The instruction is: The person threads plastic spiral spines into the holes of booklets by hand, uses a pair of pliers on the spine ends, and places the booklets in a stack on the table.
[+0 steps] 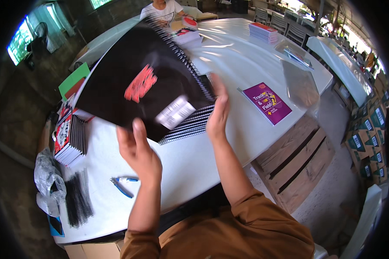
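Note:
A large spiral-bound book with a glossy black cover, a red patch and a white label is tilted up in front of me, slightly blurred. My left hand grips its lower edge, thumb on the cover and fingers partly hidden behind. Along the coiled right edge, my right hand holds the book with its fingers upright. Beneath and behind it lies a stack of spiral-bound books, mostly covered. A purple spiral-bound book lies flat to the right. Blue-handled pliers rest on the table near my left forearm.
The white-covered table carries a stack of books and loose black binding coils at left, beside a clear plastic bag. Another person sits across, near more books. A wooden pallet lies right.

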`<state>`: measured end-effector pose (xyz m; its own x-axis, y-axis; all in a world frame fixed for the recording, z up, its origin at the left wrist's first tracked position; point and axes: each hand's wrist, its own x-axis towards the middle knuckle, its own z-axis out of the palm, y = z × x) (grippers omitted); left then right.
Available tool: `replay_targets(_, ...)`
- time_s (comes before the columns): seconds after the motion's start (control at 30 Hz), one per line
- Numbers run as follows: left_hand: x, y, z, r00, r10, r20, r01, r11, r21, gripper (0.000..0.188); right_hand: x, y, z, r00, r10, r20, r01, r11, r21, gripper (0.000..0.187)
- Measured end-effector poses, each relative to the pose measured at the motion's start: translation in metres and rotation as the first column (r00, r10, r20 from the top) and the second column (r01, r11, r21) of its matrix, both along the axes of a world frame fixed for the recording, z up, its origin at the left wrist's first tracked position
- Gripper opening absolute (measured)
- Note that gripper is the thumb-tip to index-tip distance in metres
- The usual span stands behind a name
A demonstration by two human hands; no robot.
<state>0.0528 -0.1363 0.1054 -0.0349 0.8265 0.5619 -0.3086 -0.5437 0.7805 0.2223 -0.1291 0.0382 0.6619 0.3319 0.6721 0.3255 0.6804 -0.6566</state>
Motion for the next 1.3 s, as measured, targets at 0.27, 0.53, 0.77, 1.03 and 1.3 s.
replay_targets(0.27, 0.057, 0.068, -0.061, 0.487, 0.517, -0.704, 0.122, 0.758, 0.641, 0.019, 0.035, 0.017, -0.058, 0.986, -0.154, -0.062, 0.133, 0.955, -0.266, 0.044)
replay_targets(0.53, 0.035, 0.094, -0.092, 0.868, 0.249, -0.430, -0.301, 0.952, -0.057, 0.023, 0.031, 0.019, -0.056, 0.935, -0.317, -0.161, 0.281, 0.936, -0.212, 0.016)
replay_targets(0.77, 0.033, 0.099, -0.105, 0.881, 0.320, -0.348, -0.365, 0.928, -0.070, 0.021, 0.041, 0.022, -0.058, 0.864, -0.494, 0.099, 0.504, 0.854, -0.132, 0.015)
replay_targets(1.03, -0.084, 0.060, -0.055, 0.554, 0.481, -0.680, -0.390, 0.871, 0.299, 0.019, 0.037, 0.013, -0.060, 0.780, -0.596, 0.190, 0.606, 0.795, 0.004, 0.018)
replay_targets(1.3, -0.225, -0.093, -0.117, 0.425, 0.332, -0.842, -0.541, 0.839, 0.058, 0.036, -0.066, 0.008, -0.035, 0.697, -0.393, 0.599, 0.319, 0.919, 0.232, 0.030)
